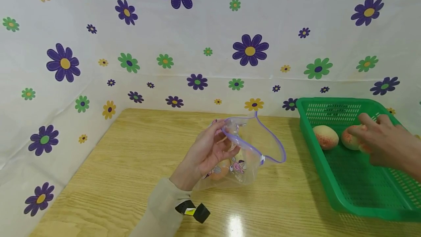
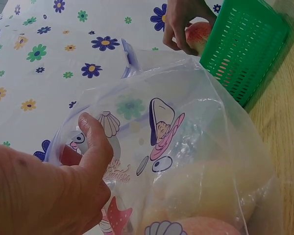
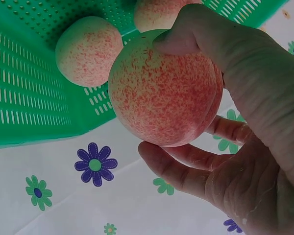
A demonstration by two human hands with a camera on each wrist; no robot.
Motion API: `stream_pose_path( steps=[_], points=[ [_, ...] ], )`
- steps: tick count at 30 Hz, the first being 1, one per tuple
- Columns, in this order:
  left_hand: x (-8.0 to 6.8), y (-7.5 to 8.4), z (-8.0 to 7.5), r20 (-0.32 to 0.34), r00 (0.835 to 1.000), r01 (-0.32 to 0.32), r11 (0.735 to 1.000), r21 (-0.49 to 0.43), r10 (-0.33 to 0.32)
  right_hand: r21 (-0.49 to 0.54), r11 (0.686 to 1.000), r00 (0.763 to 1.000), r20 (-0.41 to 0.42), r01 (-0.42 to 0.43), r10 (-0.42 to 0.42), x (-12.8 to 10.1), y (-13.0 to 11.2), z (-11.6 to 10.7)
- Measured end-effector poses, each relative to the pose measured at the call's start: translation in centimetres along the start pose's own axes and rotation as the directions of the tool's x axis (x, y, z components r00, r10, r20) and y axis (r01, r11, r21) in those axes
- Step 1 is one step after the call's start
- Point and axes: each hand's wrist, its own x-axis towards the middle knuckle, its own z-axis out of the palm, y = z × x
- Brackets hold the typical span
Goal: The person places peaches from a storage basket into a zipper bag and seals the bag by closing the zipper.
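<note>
My left hand [image 1: 210, 153] grips the open rim of a clear plastic zip bag [image 1: 245, 171] with a purple seal and cartoon prints. In the left wrist view, the thumb presses on the bag [image 2: 215, 122], and a pinkish round fruit [image 2: 208, 226] and something pale yellow show blurrily through the plastic. At the right, my right hand [image 1: 389, 142] is over a green basket [image 1: 320, 173]. Thumb and fingers hold a red-speckled peach [image 3: 161, 93], clearest in the right wrist view. A second peach [image 3: 88, 51] and a third peach [image 3: 159, 14] lie in the basket beyond it.
The wooden table [image 1: 131, 156] carries the bag near its middle and the basket at its right side. A white cloth with flowers [image 1: 204, 21] hangs behind and at the left. A black strap-on device [image 1: 194, 211] sits at my left wrist.
</note>
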Motion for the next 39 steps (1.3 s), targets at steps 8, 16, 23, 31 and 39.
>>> stream_pose_path(
  steps=[8, 16, 23, 31, 39],
  points=[
    [0.0, 0.0, 0.0, 0.003, 1.000, -0.002, 1.000, 0.010, 0.002, -0.040, 0.999, 1.000, -0.029, 0.011, -0.012, -0.1, 0.0, -0.5],
    [0.1, -0.2, 0.2, 0.002, 1.000, -0.004, 1.000, 0.006, 0.004, 0.030, 1.000, 0.998, -0.055, -0.002, 0.004, -0.3, 0.2, -1.2],
    [0.2, -0.4, 0.1, 0.003, 1.000, 0.002, 1.000, 0.011, -0.002, 0.055, 0.998, 0.993, -0.118, 0.023, -0.016, -0.6, -0.2, -1.4],
    [-0.2, -0.2, -0.5, 0.002, 1.000, -0.007, 1.000, 0.001, 0.007, 0.062, 0.997, 0.982, -0.186, 0.051, -0.039, -0.2, -0.9, -1.6],
    [-0.2, -0.4, -0.4, 0.000, 1.000, -0.015, 1.000, 0.019, 0.015, 0.076, 0.994, 0.965, -0.258, 0.076, -0.054, -0.4, -1.3, -1.4]
  ],
)
